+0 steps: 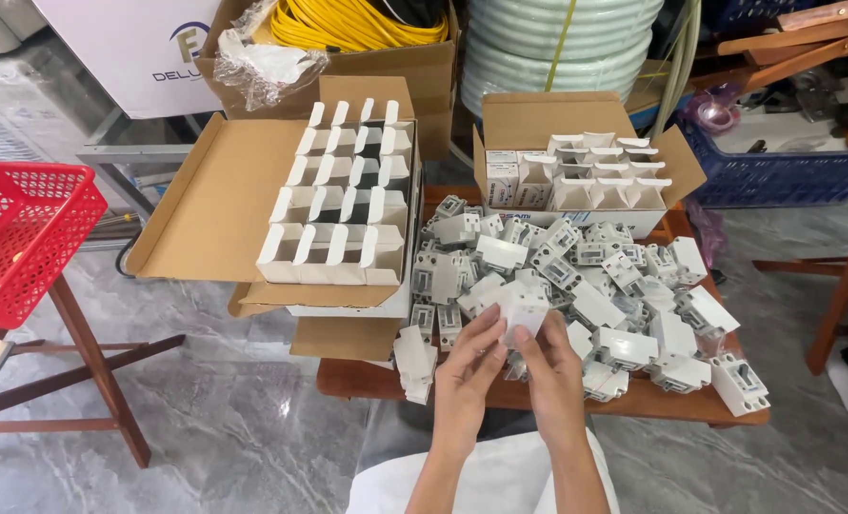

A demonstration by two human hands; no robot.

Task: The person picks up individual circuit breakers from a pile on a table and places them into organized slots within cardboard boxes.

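Fingers of both hands close round a small white box [522, 312], held just above the near edge of the wooden table [348, 379]; the left hand [466, 373] grips its left side and the right hand [552, 376] pinches its lower right, so neither hand is free. Whether the box's flap is open or tucked I cannot tell. Just behind it a loose heap of grey and white breakers [576, 276] covers most of the table top and runs right to the near right corner, where one breaker [739, 384] overhangs the edge; a nudge from a wrist could likely tip it, or the folded boxes [414, 364] at the near left edge, onto the stone floor [205, 419]. At the far left corner an open brown carton [216, 200] holds rows of upright white boxes with flaps raised; it sticks out past the table's left edge and might tilt if pressed. At the far edge a smaller carton [576, 119] holds more such boxes, some shut and with blue printing. A red basket [19, 238] sits well apart on a stool to the left, and a white sign with dark lettering [129, 52] stands behind.
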